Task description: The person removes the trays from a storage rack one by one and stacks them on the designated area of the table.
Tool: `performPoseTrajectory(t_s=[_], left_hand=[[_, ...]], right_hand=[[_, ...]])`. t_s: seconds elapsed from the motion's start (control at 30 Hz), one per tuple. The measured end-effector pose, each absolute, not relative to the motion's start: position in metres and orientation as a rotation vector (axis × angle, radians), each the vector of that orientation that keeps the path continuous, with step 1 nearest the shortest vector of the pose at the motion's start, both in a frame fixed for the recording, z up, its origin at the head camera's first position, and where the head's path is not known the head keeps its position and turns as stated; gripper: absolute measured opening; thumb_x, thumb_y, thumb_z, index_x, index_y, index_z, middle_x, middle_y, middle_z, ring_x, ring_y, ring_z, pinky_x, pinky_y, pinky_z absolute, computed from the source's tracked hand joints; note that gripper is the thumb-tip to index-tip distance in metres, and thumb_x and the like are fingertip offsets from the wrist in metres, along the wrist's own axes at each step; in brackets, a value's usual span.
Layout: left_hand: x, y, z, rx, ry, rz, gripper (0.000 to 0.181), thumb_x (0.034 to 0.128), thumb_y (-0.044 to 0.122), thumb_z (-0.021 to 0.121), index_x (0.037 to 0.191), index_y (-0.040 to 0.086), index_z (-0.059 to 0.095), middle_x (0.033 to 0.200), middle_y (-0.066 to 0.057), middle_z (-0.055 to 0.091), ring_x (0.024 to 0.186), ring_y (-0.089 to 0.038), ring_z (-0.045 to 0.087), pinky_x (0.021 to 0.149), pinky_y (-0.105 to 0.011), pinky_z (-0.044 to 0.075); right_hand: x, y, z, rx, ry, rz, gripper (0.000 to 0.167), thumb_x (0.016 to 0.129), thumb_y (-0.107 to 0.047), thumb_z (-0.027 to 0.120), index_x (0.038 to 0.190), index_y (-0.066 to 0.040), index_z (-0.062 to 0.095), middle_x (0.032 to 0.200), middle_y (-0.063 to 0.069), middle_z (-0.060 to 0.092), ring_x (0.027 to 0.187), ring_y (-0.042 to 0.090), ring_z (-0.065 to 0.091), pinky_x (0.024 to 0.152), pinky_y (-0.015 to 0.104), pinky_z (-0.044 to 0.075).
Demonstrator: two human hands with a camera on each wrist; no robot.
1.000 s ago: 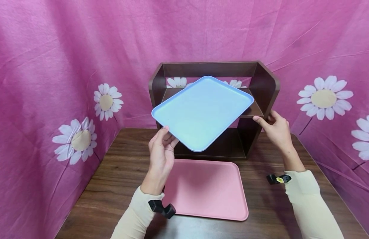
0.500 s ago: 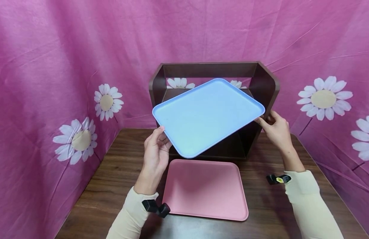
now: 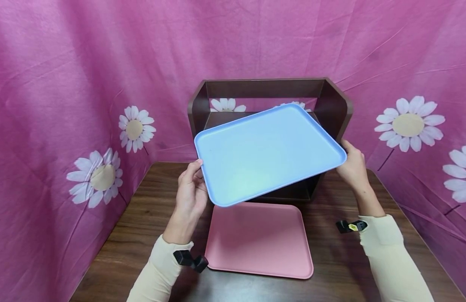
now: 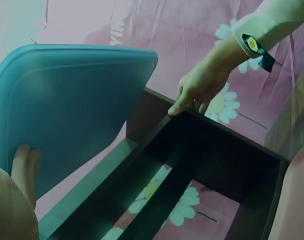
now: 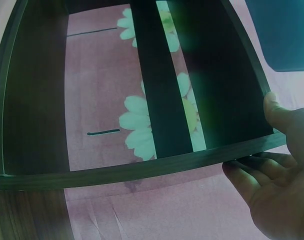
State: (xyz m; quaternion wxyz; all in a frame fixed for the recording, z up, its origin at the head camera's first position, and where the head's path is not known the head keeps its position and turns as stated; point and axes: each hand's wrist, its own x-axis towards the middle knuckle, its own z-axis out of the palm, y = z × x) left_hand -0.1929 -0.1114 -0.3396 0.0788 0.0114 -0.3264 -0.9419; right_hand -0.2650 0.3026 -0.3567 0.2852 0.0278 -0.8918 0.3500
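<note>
A light blue rectangular tray is held up in the air by my left hand, which pinches its left edge, thumb on top and fingers beneath. The tray tilts in front of a dark brown two-tier shelf and hides much of its middle. My right hand grips the shelf's right side panel. In the right wrist view, the right hand's thumb lies at the middle board's front edge and the other fingers are outside the panel. Below the blue tray, a pink tray lies flat on the table.
The shelf stands at the back of a brown wood-grain table. Pink curtains with printed white daisies hang behind it and along both sides.
My left hand has moved left and slightly down, and the blue tray has turned clockwise, its right corner swinging right and down over my right thumb. The right hand stays at the shelf.
</note>
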Motion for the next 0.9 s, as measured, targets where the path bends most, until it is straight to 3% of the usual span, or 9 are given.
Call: performPoseTrajectory(t_s=[0.13,0.23,0.3,0.5,0.6,0.73,0.8,0.9], left_hand=[[-0.195,-0.116,-0.342,0.027,-0.976,-2.839,0.026,0.1002,0.005,0.060,0.081,0.008,0.077,0.074,0.000,0.077,0.068,-0.008,0.073,0.069,-0.020,0.060],[-0.196,-0.120,-0.343,0.009,-0.997,-2.864,0.029,0.1020,0.005,0.057,0.081,0.008,0.077,0.075,-0.001,0.078,0.068,-0.007,0.073,0.068,-0.020,0.060],[-0.197,-0.124,-0.344,-0.001,-1.027,-2.883,0.036,0.1046,0.006,0.050,0.082,0.008,0.077,0.075,-0.002,0.078,0.067,-0.008,0.074,0.067,-0.020,0.060],[-0.201,-0.134,-0.351,-0.047,-1.160,-2.946,0.035,0.1051,0.013,0.048,0.084,0.011,0.075,0.074,0.000,0.078,0.067,-0.009,0.074,0.064,-0.021,0.060],[-0.203,-0.138,-0.353,-0.075,-1.237,-2.958,0.036,0.1059,0.016,0.045,0.084,0.013,0.074,0.074,0.002,0.077,0.067,-0.008,0.073,0.063,-0.020,0.059],[-0.205,-0.142,-0.357,-0.099,-1.298,-2.947,0.038,0.1064,0.017,0.045,0.082,0.015,0.073,0.073,0.004,0.076,0.066,-0.007,0.072,0.061,-0.019,0.058],[-0.206,-0.145,-0.360,-0.103,-1.306,-2.949,0.039,0.1066,0.015,0.045,0.080,0.016,0.073,0.073,0.004,0.076,0.065,-0.006,0.071,0.061,-0.019,0.057],[-0.206,-0.147,-0.364,-0.114,-1.312,-2.946,0.042,0.1071,0.013,0.045,0.075,0.017,0.072,0.072,0.003,0.076,0.065,-0.007,0.071,0.061,-0.019,0.057]], right_hand=[[-0.264,0.304,-0.358,0.135,-2.359,0.932,0.030,0.085,-0.003,0.063,0.113,0.007,0.060,0.092,0.034,0.060,0.082,0.050,0.052,0.074,0.056,0.043],[-0.265,0.305,-0.359,0.160,-2.337,0.915,0.029,0.084,-0.001,0.063,0.112,0.008,0.060,0.088,0.033,0.060,0.079,0.049,0.052,0.072,0.059,0.043],[-0.265,0.305,-0.359,0.153,-2.335,0.898,0.022,0.084,-0.001,0.062,0.105,0.005,0.060,0.083,0.028,0.058,0.076,0.044,0.050,0.069,0.054,0.041],[-0.268,0.306,-0.359,0.099,-2.355,0.900,0.014,0.088,-0.004,0.064,0.099,0.003,0.061,0.084,0.025,0.062,0.075,0.036,0.051,0.067,0.041,0.041],[-0.270,0.306,-0.358,0.065,-2.372,0.927,0.019,0.090,-0.009,0.068,0.105,0.002,0.065,0.085,0.022,0.065,0.073,0.019,0.052,0.066,0.028,0.039],[-0.270,0.304,-0.357,0.024,-2.376,0.996,0.028,0.096,-0.021,0.073,0.115,-0.002,0.070,0.085,0.006,0.071,0.070,-0.009,0.049,0.066,0.013,0.039],[-0.269,0.302,-0.357,0.009,-2.379,1.005,0.031,0.098,-0.028,0.073,0.115,-0.003,0.071,0.083,0.000,0.070,0.069,-0.010,0.050,0.066,0.012,0.039],[-0.268,0.300,-0.357,-0.002,-2.388,0.985,0.033,0.099,-0.034,0.074,0.108,-0.002,0.067,0.077,-0.003,0.062,0.069,0.001,0.050,0.063,0.017,0.038]])
